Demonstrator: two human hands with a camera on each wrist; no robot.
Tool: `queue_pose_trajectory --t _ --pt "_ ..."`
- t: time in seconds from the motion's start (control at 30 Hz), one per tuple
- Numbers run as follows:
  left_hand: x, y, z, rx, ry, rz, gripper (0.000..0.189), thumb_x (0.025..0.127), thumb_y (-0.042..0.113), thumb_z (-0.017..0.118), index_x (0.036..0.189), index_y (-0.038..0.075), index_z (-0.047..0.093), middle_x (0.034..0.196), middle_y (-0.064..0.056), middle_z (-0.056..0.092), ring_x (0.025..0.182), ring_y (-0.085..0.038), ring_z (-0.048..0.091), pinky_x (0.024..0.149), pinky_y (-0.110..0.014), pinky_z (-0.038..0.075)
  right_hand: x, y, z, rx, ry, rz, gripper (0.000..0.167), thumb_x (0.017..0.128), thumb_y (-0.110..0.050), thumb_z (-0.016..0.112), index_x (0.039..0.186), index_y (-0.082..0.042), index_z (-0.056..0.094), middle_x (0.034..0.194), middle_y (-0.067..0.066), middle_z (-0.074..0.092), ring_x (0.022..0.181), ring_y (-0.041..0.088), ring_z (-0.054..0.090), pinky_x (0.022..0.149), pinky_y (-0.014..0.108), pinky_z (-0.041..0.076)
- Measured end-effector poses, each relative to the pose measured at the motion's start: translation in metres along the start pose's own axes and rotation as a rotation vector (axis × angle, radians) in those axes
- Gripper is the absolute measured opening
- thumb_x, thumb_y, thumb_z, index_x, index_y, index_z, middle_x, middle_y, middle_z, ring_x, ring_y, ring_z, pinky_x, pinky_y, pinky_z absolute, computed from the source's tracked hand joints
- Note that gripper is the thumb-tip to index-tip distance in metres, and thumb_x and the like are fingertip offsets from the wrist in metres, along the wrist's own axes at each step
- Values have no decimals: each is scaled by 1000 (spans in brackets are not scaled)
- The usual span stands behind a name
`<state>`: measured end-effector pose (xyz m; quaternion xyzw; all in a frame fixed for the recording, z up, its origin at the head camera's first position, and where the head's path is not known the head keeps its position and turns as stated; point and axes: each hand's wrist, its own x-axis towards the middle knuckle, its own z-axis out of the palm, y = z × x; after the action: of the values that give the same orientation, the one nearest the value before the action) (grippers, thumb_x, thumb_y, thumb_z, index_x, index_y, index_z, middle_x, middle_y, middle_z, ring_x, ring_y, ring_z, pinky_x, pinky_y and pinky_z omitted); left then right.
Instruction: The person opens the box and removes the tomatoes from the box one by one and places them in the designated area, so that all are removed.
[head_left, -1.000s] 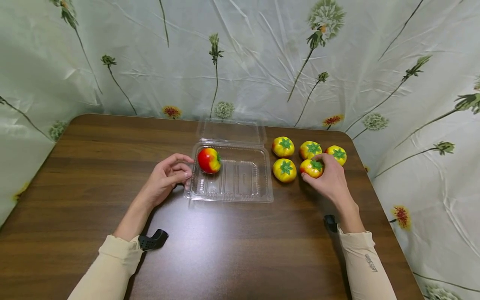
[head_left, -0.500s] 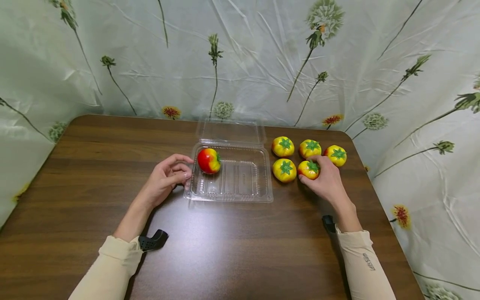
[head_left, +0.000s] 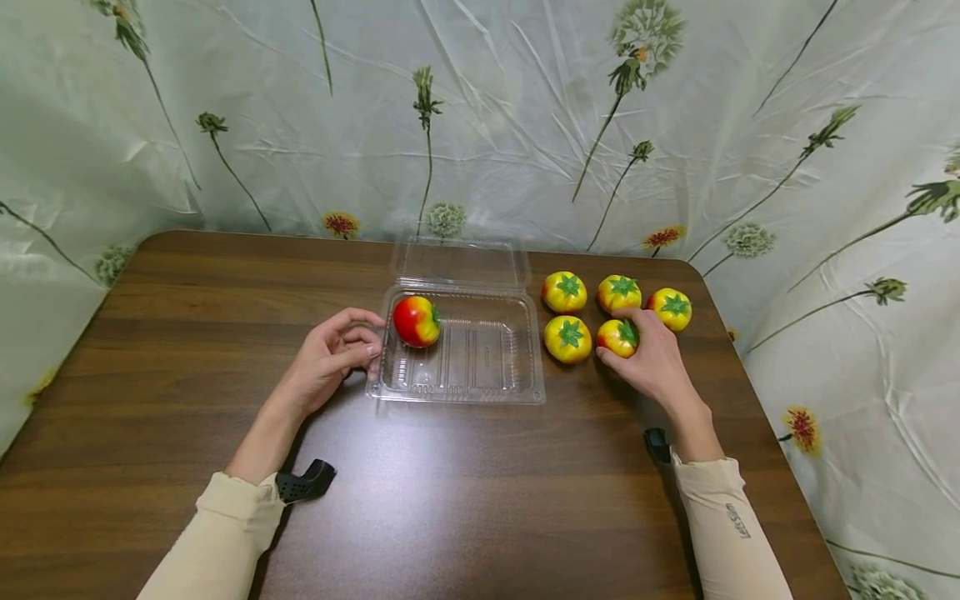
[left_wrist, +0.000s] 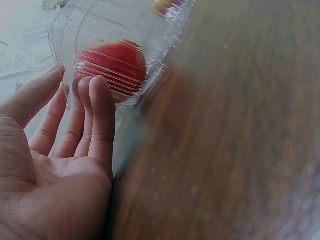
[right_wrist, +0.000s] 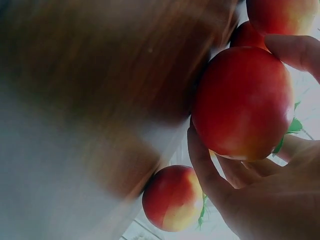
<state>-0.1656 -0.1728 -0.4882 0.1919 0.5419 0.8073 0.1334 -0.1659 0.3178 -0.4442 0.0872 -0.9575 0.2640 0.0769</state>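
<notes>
My left hand [head_left: 333,358] pinches the left rim of an open clear plastic container [head_left: 487,392] between thumb and finger; its curved fingers lie along the wall in the left wrist view. One red-and-yellow tomato [head_left: 415,322] lies on its side in the container's left part, its green calyx facing right. At the right, my right hand [head_left: 656,354] grips another tomato [head_left: 615,339], thumb on the near side and fingers round the far side. In the right wrist view this tomato [right_wrist: 242,105] shows its red underside, held close to the table.
Several more tomatoes stand calyx up around the right hand: two at its left [head_left: 564,292], one behind [head_left: 619,294], one at the far right [head_left: 670,309]. The container's lid [head_left: 461,262] lies folded back toward the floral curtain [head_left: 495,125] behind the brown table [head_left: 450,500].
My right hand has moved slightly left with the tomato in its grip, which has tilted a little. The left hand has stayed at the container's rim.
</notes>
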Motion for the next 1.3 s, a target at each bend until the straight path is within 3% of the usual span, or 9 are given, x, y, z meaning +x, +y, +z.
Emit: queue_pose_trajectory --t 0.47,1.3 --pt "1 0 0 15 7 -11 33 101 -17 50 130 -1 55 97 -7 72 70 -17 68 66 -27 63 -1 -1 -1 -12 5 -3 54 86 -24 82 129 1 61 123 23 64 115 41 56 100 60 44" --pt "0 -1 -2 32 15 -13 33 102 -15 52 130 1 56 97 -7 72 71 -18 67 67 -27 63 0 -8 -2 23 107 -24 43 87 -22 82 123 -3 69 119 18 69 116 38 62 102 56 46"
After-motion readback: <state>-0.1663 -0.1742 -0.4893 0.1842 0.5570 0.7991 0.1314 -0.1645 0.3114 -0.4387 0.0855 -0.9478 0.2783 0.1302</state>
